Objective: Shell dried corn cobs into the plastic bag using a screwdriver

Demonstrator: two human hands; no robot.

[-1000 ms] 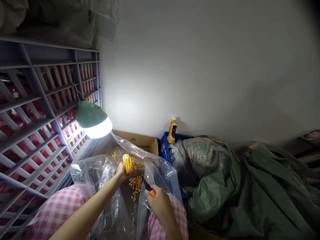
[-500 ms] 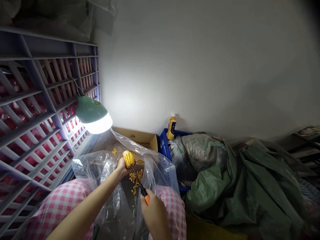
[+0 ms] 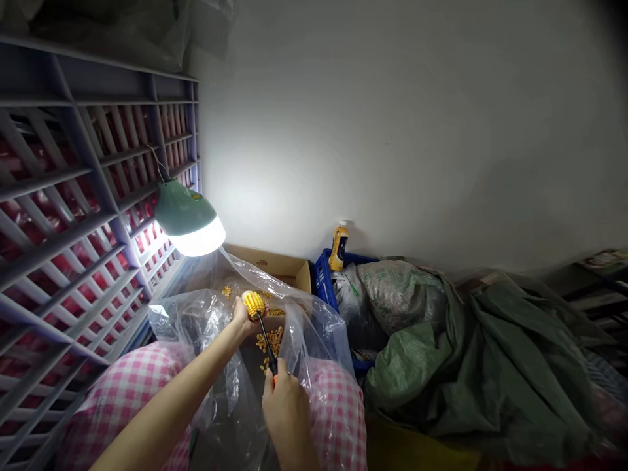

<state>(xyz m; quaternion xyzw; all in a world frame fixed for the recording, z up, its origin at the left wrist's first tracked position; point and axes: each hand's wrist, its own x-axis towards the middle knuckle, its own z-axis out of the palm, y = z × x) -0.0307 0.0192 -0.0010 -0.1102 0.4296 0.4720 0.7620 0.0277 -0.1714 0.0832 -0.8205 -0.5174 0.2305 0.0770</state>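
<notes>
**Yellow ear of corn (image 3: pixel 253 303) held at the tip of a thin black-shafted screwdriver (image 3: pixel 265 340)**

Clock positions are read from the ear, which lies at the centre of the dial, above an open brown cardboard box (image 3: pixel 282 263) draped with a clear plastic sheet (image 3: pixel 326 324). The left hand (image 3: pixel 240 316), at 8 o'clock, wraps its fingers around the ear. The right hand (image 3: pixel 285 400), at 5 o'clock, is closed around the screwdriver's handle, of which a little orange shows. The shaft runs up to the ear's lower edge; how deep the tip sits is too small to tell. Loose yellow corn kernels (image 3: pixel 273 341) lie near 5 o'clock, below the ear and beside the shaft. Between 10 and 11 o'clock, a lit green dome-shaped lamp (image 3: pixel 189 212) hangs against a purple-grey plastic lattice (image 3: pixel 78 226). At 2 o'clock, a yellow bottle with a white cap (image 3: pixel 338 247) stands at a blue plastic crate (image 3: pixel 321 282). Dark green sheeting (image 3: pixel 515 373) spreads beyond, between 3 and 4 o'clock. Pink-and-white checked cloth (image 3: pixel 135 386) covers the person's knees, on either side of the plastic sheet.
</notes>
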